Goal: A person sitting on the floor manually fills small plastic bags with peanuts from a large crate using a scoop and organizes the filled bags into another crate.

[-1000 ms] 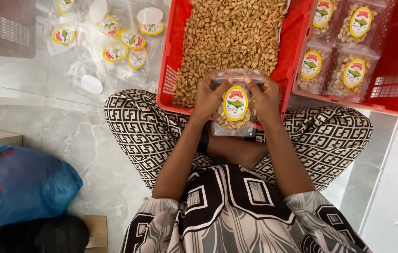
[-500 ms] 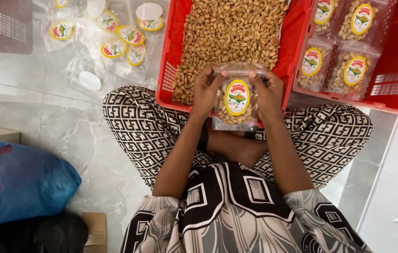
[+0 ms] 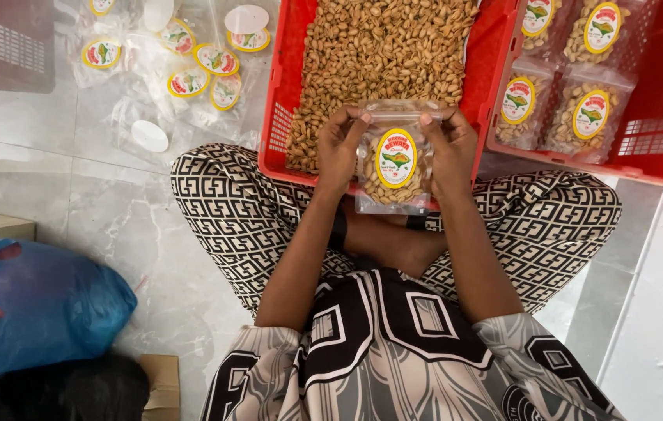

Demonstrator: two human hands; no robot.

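I hold a small clear pouch of nuts (image 3: 395, 165) with a round yellow-rimmed label, upright in front of me over my crossed legs. My left hand (image 3: 339, 146) grips its upper left corner and my right hand (image 3: 452, 148) grips its upper right corner, thumbs pressed along the top edge. Just beyond the pouch lies a red crate (image 3: 283, 101) filled with loose nuts (image 3: 382, 58).
A second red crate (image 3: 659, 140) at the right holds several filled, labelled pouches (image 3: 561, 86). Empty labelled pouches (image 3: 191, 66) and white lids lie on the marble floor at the upper left. A blue plastic bag (image 3: 35, 304) sits at the lower left beside a cardboard box.
The pouch and both hands have risen slightly toward the nut crate, and the fingers have shifted up to the pouch's top edge.
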